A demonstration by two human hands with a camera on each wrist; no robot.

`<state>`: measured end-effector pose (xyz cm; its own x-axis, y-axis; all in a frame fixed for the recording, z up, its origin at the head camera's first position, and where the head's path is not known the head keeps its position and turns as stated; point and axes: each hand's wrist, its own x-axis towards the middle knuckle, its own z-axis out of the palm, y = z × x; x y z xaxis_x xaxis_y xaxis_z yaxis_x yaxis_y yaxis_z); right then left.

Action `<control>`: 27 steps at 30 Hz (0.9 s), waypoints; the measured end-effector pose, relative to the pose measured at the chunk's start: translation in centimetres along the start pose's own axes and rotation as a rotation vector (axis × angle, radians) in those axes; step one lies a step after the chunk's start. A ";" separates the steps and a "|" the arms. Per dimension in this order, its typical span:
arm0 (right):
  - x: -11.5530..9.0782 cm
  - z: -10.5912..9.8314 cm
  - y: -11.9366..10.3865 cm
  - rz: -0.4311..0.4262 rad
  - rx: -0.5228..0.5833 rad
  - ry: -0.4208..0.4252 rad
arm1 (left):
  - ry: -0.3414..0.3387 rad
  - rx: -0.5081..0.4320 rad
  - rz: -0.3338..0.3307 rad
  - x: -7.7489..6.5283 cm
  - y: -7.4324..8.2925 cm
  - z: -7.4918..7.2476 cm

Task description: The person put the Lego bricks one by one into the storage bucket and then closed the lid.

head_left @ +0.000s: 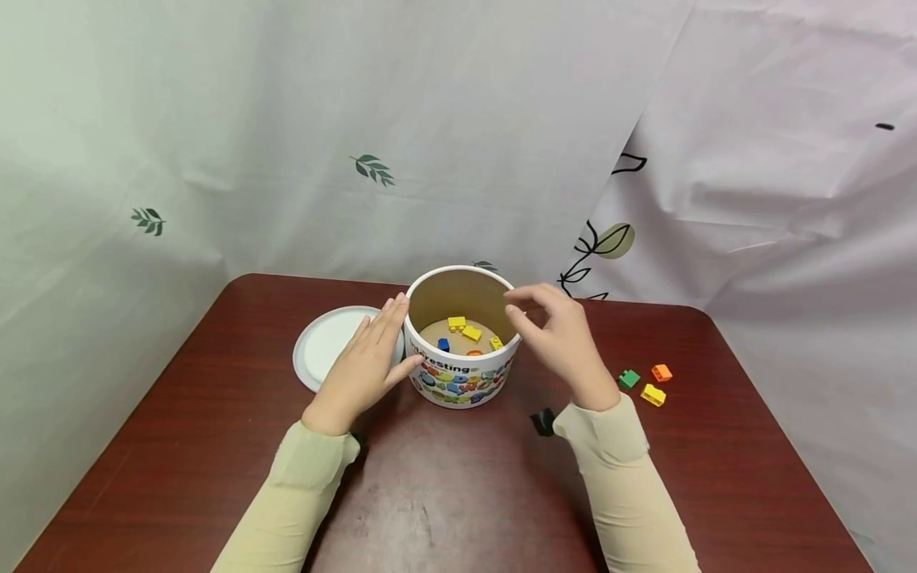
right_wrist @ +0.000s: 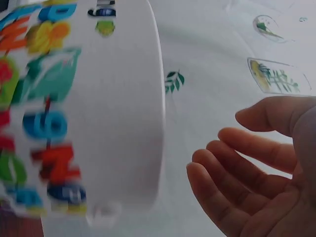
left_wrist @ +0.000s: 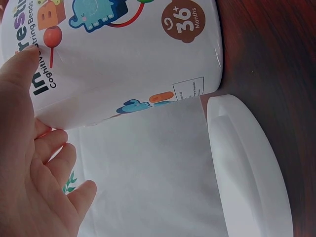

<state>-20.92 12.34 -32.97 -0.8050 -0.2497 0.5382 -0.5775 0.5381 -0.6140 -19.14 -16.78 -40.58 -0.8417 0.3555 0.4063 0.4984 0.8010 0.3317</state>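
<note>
A round white tub point(head_left: 462, 391) with colourful letters printed round its side stands uncovered on the table. Inside lie several toy bricks, among them a yellow brick point(head_left: 457, 324) and a blue brick point(head_left: 443, 344). My left hand point(head_left: 361, 370) rests against the tub's left side, fingers extended and thumb spread across the front. At the right rim hovers my right hand point(head_left: 562, 342), its fingers loosely bent with nothing between them. In the right wrist view, a gap shows between the right hand's fingertips point(right_wrist: 197, 170) and the tub wall point(right_wrist: 118, 123).
The white lid point(head_left: 322, 350) lies flat left of the tub, partly behind my left hand. A green brick point(head_left: 629, 379), an orange brick point(head_left: 662, 372) and a yellow brick point(head_left: 653, 395) sit on the table at right. A dark object point(head_left: 542, 422) lies beside my right cuff.
</note>
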 end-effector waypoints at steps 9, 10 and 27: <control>-2.6 -3.0 1.8 0.000 -0.117 -0.068 | 0.005 0.008 0.008 0.0 -0.1 0.0; -3.0 -3.3 2.1 0.001 -0.121 -0.076 | 0.007 0.009 0.010 0.0 0.0 0.0; -6.8 -7.2 6.7 0.166 -0.224 -0.205 | -0.010 0.005 -0.002 0.0 0.0 0.0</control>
<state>-18.33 23.51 -36.60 -0.9090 -0.2889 0.3004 -0.4108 0.7426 -0.5289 -19.10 -16.79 -40.55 -0.8448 0.3587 0.3970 0.4957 0.8042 0.3280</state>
